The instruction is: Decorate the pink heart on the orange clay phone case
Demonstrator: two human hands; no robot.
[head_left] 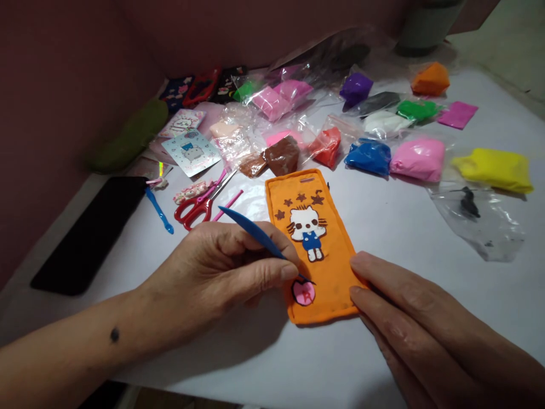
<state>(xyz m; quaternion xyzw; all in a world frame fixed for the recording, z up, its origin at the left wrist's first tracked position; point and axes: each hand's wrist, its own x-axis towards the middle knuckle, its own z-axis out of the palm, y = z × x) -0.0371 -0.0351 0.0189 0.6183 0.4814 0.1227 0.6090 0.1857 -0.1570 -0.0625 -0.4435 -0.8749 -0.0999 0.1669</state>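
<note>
Panel: lying flat on the surface, between the left grip and the right grip. On the left, closed, pinching a blue tool between thumb and finger, tip down at the upper rim of the pink disc. On the right, laid against the panel's near edge; whether pinching or only pressing, impossible to tell. Seemingly at the step of working the black edging round the disc. Calling next, by judgement, for a light, steady tip along the rim and a well-braced panel. Just ahead of the left grip, on the panel: cat, with stars beyond. Off the panel, ahead of the left grip: scissors; farther left, black slab. Ahead of the right grip: blue pack, pink pack, yellow pack.
</note>
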